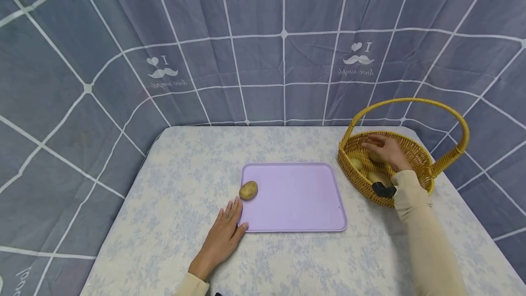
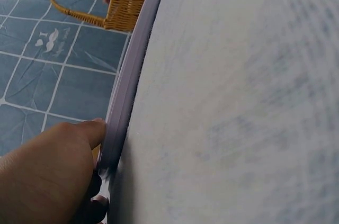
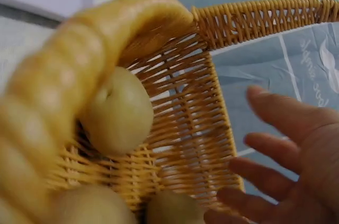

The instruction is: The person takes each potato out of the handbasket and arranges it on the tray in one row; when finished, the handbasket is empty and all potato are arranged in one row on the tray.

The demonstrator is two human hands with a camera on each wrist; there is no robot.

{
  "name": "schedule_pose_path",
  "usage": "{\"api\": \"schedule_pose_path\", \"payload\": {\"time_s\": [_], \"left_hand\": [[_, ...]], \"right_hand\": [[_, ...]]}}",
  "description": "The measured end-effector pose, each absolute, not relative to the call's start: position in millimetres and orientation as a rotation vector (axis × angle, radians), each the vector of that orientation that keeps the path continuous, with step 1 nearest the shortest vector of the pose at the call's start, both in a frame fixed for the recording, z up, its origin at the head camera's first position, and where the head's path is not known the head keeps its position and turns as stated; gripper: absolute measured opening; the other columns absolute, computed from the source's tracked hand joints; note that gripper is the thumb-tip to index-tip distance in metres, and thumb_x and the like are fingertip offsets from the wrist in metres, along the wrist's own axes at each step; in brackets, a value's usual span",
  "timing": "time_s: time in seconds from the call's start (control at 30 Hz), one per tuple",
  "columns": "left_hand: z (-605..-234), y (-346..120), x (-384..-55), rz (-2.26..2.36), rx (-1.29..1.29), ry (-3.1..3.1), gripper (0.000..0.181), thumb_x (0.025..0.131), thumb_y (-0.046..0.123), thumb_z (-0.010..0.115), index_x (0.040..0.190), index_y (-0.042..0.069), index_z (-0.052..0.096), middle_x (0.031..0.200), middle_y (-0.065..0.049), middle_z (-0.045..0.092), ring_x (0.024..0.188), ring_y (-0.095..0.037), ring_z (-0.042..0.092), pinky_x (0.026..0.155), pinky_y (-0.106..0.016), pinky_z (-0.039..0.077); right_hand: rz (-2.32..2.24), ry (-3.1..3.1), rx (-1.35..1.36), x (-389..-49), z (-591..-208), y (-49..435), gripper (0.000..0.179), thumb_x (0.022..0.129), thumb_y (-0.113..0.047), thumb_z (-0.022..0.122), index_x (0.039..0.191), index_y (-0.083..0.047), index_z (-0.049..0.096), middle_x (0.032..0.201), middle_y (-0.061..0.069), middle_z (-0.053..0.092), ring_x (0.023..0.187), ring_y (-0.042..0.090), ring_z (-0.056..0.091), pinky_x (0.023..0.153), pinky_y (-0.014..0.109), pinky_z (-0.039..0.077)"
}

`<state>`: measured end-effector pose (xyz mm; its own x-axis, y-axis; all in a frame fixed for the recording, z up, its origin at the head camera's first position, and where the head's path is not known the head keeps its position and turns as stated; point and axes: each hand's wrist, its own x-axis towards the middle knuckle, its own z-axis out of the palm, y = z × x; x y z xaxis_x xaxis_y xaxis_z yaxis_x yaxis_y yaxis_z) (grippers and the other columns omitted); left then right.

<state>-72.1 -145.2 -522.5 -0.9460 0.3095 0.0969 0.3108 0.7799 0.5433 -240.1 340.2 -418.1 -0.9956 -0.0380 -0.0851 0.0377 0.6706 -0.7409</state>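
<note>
A lavender tray (image 1: 293, 200) lies on the table with one potato (image 1: 248, 190) at its left side. My left hand (image 1: 222, 236) rests at the tray's left edge, fingers fairly straight, thumb touching the near left corner; the left wrist view shows the thumb (image 2: 95, 131) against the rim. To the right, my right hand (image 1: 390, 152) reaches under the handle of a wicker basket (image 1: 359, 184), above the potatoes inside. In the right wrist view its fingers (image 3: 270, 176) are spread and hold nothing. A potato (image 3: 119, 113) sits by the basket's side, with two more partly cut off below.
The basket's tall arched handle (image 1: 415, 100) rises over the right forearm. A floral cloth (image 1: 185, 186) covers the table, and a grey-blue curtain (image 1: 255, 58) with white lines hangs behind and at both sides. A black wrist strap (image 1: 384, 190) sits at the right cuff.
</note>
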Motion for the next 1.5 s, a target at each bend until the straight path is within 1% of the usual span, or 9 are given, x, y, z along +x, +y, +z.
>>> {"api": "schedule_pose_path", "payload": {"time_s": [0.2,0.37,0.47,0.73,0.9,1.03,1.23,1.43,1.5], "left_hand": [[-519,-146,-74,-0.886,-0.514,-2.953,0.065,0.101,0.041,0.042,0.15,0.002,0.024,0.158,-0.01,0.017,0.146,-0.028,0.015,0.119,-0.049,0.009],[-519,-146,-75,-0.892,-0.511,-2.938,0.064,0.101,0.039,0.044,0.15,0.001,0.025,0.158,-0.01,0.018,0.146,-0.029,0.016,0.118,-0.049,0.01],[-520,-145,-74,-0.893,-0.517,-2.942,0.064,0.102,0.038,0.044,0.15,0.001,0.025,0.158,-0.01,0.018,0.146,-0.028,0.016,0.118,-0.049,0.01],[-519,-144,-70,-0.913,-0.517,-2.956,0.065,0.101,0.039,0.044,0.15,0.001,0.024,0.158,-0.009,0.017,0.146,-0.028,0.015,0.118,-0.049,0.009],[-519,-145,-72,-0.896,-0.511,-2.941,0.064,0.102,0.039,0.044,0.15,0.001,0.025,0.158,-0.009,0.018,0.146,-0.028,0.016,0.118,-0.049,0.01],[-519,-145,-72,-0.895,-0.509,-2.928,0.064,0.101,0.039,0.044,0.15,0.001,0.026,0.158,-0.01,0.019,0.146,-0.029,0.017,0.118,-0.05,0.011],[-521,-144,-72,-0.895,-0.512,-2.934,0.065,0.102,0.04,0.043,0.15,0.001,0.025,0.158,-0.01,0.018,0.146,-0.028,0.017,0.118,-0.05,0.011],[-522,-144,-72,-0.903,-0.502,-2.949,0.065,0.102,0.041,0.042,0.151,0.002,0.023,0.159,-0.009,0.017,0.146,-0.028,0.015,0.118,-0.049,0.009],[-522,-144,-72,-0.903,-0.5,-2.952,0.065,0.102,0.041,0.042,0.151,0.002,0.023,0.159,-0.009,0.017,0.146,-0.028,0.015,0.118,-0.049,0.009]], "right_hand": [[-1.146,2.768,-0.127,-245,-422,332,0.064,0.097,-0.032,0.057,0.142,0.008,0.037,0.14,0.035,0.039,0.127,0.049,0.04,0.1,0.057,0.04],[-1.036,2.776,-0.2,-249,-432,324,0.062,0.096,-0.028,0.059,0.141,0.01,0.038,0.14,0.036,0.038,0.127,0.051,0.039,0.101,0.06,0.037],[-1.068,2.702,-0.216,-249,-443,322,0.058,0.098,-0.024,0.057,0.141,0.011,0.038,0.141,0.036,0.038,0.125,0.051,0.041,0.1,0.058,0.04],[-1.064,2.71,-0.345,-246,-462,322,0.041,0.1,-0.014,0.051,0.128,0.015,0.052,0.127,0.035,0.052,0.117,0.048,0.05,0.092,0.051,0.048],[-1.024,2.752,-0.369,-248,-461,322,0.036,0.099,-0.014,0.053,0.122,0.013,0.058,0.119,0.031,0.059,0.109,0.042,0.057,0.084,0.042,0.051],[-1.026,2.757,-0.333,-247,-459,321,0.036,0.098,-0.015,0.055,0.122,0.013,0.058,0.119,0.031,0.06,0.106,0.038,0.059,0.082,0.039,0.052],[-1.053,2.754,-0.215,-244,-456,320,0.041,0.098,-0.02,0.057,0.122,0.012,0.059,0.118,0.029,0.061,0.095,0.025,0.06,0.074,0.03,0.051],[-1.165,2.781,-0.13,-238,-448,319,0.046,0.097,-0.025,0.057,0.126,0.011,0.056,0.124,0.031,0.057,0.109,0.037,0.056,0.086,0.042,0.051],[-1.216,2.789,-0.129,-235,-442,320,0.047,0.097,-0.026,0.058,0.127,0.009,0.056,0.122,0.03,0.058,0.107,0.036,0.058,0.087,0.043,0.051]]}}
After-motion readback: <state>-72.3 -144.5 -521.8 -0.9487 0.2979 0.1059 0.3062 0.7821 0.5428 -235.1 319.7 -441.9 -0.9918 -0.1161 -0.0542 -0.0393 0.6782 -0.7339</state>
